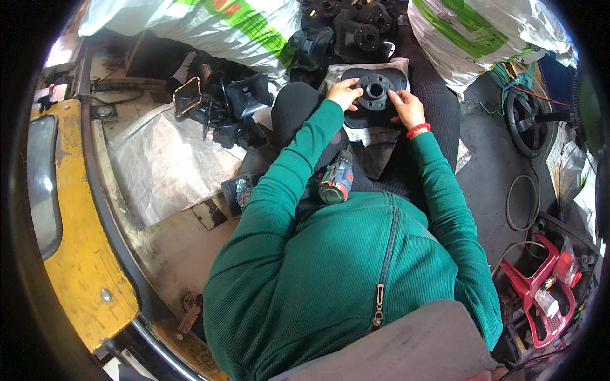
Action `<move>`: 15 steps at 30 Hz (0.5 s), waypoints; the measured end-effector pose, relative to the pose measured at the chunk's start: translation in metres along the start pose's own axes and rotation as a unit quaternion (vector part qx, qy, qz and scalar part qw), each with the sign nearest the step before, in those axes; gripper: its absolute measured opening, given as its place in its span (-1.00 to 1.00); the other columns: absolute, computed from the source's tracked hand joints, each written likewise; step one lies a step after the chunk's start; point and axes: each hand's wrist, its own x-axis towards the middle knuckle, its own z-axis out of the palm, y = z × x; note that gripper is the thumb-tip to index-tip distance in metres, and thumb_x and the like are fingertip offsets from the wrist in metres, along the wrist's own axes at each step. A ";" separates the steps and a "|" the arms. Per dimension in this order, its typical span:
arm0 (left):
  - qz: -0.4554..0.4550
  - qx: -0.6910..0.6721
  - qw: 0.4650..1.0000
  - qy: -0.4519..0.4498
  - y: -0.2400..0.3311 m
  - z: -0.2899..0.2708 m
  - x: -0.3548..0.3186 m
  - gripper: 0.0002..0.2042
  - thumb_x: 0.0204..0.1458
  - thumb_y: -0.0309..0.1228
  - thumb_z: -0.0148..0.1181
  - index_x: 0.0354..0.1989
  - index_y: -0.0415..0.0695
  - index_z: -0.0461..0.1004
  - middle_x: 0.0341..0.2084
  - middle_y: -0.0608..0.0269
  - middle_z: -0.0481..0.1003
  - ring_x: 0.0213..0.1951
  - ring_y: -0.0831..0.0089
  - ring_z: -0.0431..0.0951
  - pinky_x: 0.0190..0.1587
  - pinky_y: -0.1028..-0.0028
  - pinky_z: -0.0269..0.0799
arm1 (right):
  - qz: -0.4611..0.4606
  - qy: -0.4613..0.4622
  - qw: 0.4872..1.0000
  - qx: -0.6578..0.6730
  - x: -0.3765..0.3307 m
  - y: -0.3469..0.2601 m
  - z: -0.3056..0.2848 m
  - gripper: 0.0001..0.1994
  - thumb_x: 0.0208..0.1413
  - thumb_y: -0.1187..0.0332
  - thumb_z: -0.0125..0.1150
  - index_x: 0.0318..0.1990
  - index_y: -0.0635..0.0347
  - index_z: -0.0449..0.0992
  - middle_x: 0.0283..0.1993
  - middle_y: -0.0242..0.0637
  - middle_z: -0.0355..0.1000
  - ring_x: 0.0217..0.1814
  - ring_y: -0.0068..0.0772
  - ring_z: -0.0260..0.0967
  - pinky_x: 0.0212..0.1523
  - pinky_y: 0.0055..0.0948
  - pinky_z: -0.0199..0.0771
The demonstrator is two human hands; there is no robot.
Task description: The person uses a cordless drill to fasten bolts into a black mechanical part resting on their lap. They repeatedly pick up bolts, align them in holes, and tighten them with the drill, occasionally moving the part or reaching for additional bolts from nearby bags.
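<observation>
Black flanged ring (383, 96): between your two hands, over a dark rounded plate (361, 119) at your knees. Left of the grip, past your knee: black square-mouthed parts (248, 96) heaped by a clear plastic sheet (171, 162), which probably shields them from the grimy surface. Lower left: small open box (237, 190) of metal bits, likely set for easy picking. Just below the grip: power drill (336, 180) at your lap, apparently parked to free both hands yet stay close. Left hand (344, 95): fingertips grasping the ring's left edge. Right hand (410, 109): thumb and fingers grasping the opposite edge, so the pair seems to steady it evenly, bore uncovered. How firmly, cannot tell. Well right of the grip: black wheel (526, 120), out of your way.
</observation>
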 end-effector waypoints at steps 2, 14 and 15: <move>-0.016 0.018 1.000 -0.014 0.012 0.000 0.002 -0.46 0.03 -0.38 0.23 0.22 -0.06 0.25 -0.27 0.29 0.47 -0.46 0.55 0.48 -0.53 0.52 0.53 | 0.030 -0.029 0.999 0.024 0.003 0.003 -0.002 -0.61 0.06 0.06 0.22 -0.25 0.29 0.54 -0.44 -0.26 0.45 -0.49 -0.47 0.44 -0.59 -0.42 0.54; 0.289 0.214 0.932 0.047 0.088 0.049 -0.096 -0.71 -0.11 -0.33 0.29 -0.17 -0.03 0.52 -0.41 0.17 0.47 -0.40 0.35 0.55 -0.32 0.34 0.48 | 0.069 -0.182 0.739 0.645 -0.047 -0.020 -0.030 -0.50 0.27 0.10 -0.13 0.19 0.32 0.22 0.13 -0.08 0.30 0.14 -0.14 0.32 0.13 -0.10 0.35; 0.320 0.251 0.913 0.007 0.086 0.059 -0.108 -0.75 -0.10 -0.32 0.28 -0.22 -0.05 0.52 -0.40 0.16 0.47 -0.40 0.32 0.55 -0.32 0.33 0.48 | 0.052 -0.228 0.707 0.668 -0.050 -0.015 -0.028 -0.49 0.28 0.12 -0.16 0.23 0.33 0.14 0.22 -0.04 0.21 0.20 -0.07 0.26 0.15 -0.12 0.34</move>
